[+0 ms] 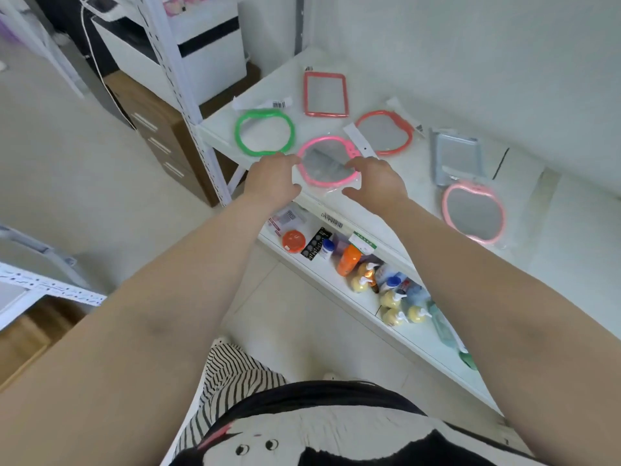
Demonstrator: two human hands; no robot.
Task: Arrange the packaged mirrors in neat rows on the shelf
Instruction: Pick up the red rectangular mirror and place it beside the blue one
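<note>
Six packaged mirrors are seen lying flat on the white shelf (pixel 420 169), loosely scattered, no clean rows yet.

Far left: the green mirror (pixel 264 132) sits near the shelf's left end and front corner. A nudge leftward could send it over the edge; the slick plastic sleeve would likely slide easily.

Left hand (pixel 272 178): spread, fingers reaching to the left side of the bright pink mirror (pixel 327 164), thumb low by the shelf lip. Whether the sleeve is actually pinched cannot be told; contact is blurred.

Centre: the bright pink mirror lies at the front edge, its bag appearing to overhang slightly. This is judged the main risk. If it is pulled toward the body or released unevenly, it could tip off and drop onto the bottles (pixel 389 290) on the lower shelf.

Behind it, the red rectangular mirror (pixel 325 94) is noted well back and safe.

Right hand (pixel 374 179): also spread, fingers at the mirror's right rim, thumb below, not clearly closed on anything.

Just right, the red round mirror (pixel 384 132) lies close by; its paper tag nearly touches the pink frame and could be dragged askew if the pink one is slid.

Further right, the grey mirror (pixel 457 156) and pale pink mirror (pixel 473 211) overlap or touch; the latter sits near the front edge and could be knocked by the right forearm.
</note>
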